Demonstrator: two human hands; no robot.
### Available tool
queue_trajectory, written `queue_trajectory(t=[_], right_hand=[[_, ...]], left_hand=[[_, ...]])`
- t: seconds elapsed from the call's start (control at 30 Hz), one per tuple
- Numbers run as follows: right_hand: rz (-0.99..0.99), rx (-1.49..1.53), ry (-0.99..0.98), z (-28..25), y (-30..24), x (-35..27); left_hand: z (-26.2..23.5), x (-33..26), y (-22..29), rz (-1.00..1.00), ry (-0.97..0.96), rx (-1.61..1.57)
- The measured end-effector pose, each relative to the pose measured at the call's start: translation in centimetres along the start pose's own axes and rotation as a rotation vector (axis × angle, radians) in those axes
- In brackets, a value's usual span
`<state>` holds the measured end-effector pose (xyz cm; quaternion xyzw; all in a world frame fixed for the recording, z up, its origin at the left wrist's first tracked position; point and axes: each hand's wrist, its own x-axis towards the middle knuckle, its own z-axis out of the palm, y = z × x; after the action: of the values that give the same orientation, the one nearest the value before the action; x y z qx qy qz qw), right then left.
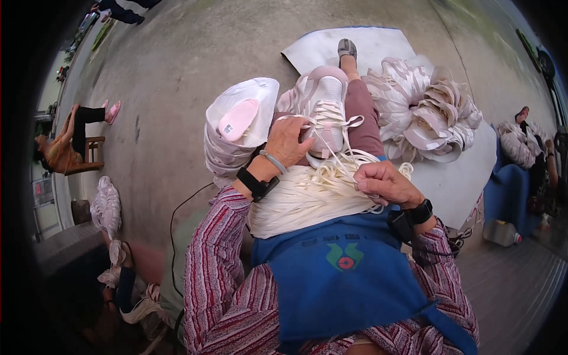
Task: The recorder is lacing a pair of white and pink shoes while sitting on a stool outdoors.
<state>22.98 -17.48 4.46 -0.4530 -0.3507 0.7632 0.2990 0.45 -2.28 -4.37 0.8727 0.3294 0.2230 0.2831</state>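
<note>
White-and-pink mesh sneaker [327, 89], flat cream lace [338, 123] through it.
Bare right hand [387, 184] seemingly pinches lace; left hand [289, 141] curls alongside, pinch unclear. Probably best pulled evenly, untwisted.

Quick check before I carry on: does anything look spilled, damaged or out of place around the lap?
Nothing looks plainly spilled or damaged. A minor untidy spot is the cream lace bundle on the lap: most strands lie side by side, but near the right hand they loop loosely beside the shoe.
</note>
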Motion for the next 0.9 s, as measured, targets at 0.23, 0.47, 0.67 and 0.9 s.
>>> queue_trajectory(t=[0.23,0.47,0.67,0.9], right_hand=[[-0.079,-0.329,0.135,0.3,1.5,1.6],[-0.519,-0.669,0.412,1.5,1.6,2.2],[-0.934,-0.792,0.504,2.2,1.3,4.5],[-0.916,-0.655,0.241,3.1,2.2,6.2]], left_hand=[[-0.4,0.6,-0.2,-0.227,-0.081,-0.272],[-1.5,2.3,-0.1,-0.218,-0.165,0.046],[-1.1,2.3,-1.0,-0.131,-0.196,0.105],[-3.6,3.1,-1.2,-0.392,-0.193,-0.283]])
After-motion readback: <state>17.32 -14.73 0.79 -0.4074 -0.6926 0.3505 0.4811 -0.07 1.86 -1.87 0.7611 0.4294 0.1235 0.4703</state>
